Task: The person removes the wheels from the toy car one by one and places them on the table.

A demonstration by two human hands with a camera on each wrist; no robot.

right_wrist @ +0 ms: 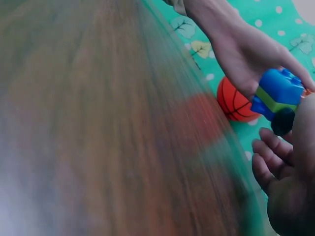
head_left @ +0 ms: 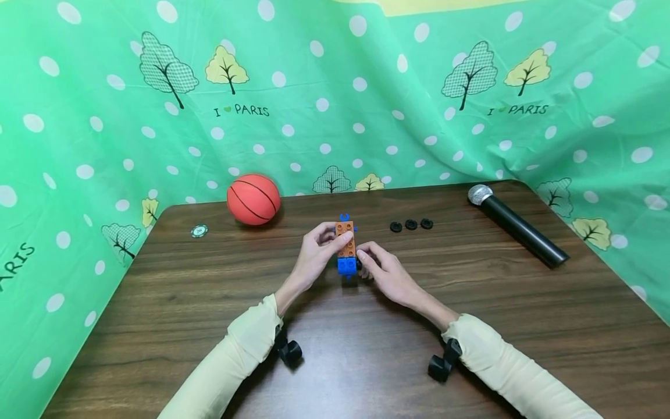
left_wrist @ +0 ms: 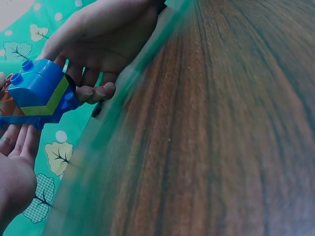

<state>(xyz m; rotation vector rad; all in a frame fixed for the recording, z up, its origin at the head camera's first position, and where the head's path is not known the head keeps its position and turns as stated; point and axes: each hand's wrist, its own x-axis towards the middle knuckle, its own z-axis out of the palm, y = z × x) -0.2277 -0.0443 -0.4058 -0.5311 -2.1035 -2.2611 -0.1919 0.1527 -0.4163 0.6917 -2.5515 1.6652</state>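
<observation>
A toy-brick car [head_left: 346, 266] with an orange studded body and a blue front is held just over the table. My left hand [head_left: 314, 253] grips its orange part from the left, thumb on top and fingers underneath. On the other side, my right hand [head_left: 387, 273] pinches a small black wheel [right_wrist: 283, 121] against the car's blue end. Whether that wheel is fixed on cannot be told. A yellow-green stripe [left_wrist: 47, 104] crosses the blue front in the left wrist view. Three loose black wheels [head_left: 411, 224] lie in a row beyond my right hand.
A red ball [head_left: 253, 199] with black lines sits at the back left, beside a small round chip [head_left: 199, 231]. A black microphone [head_left: 518, 224] with a silver head lies at the right. Green dotted cloth [head_left: 324, 105] hangs behind the brown table [head_left: 209, 326].
</observation>
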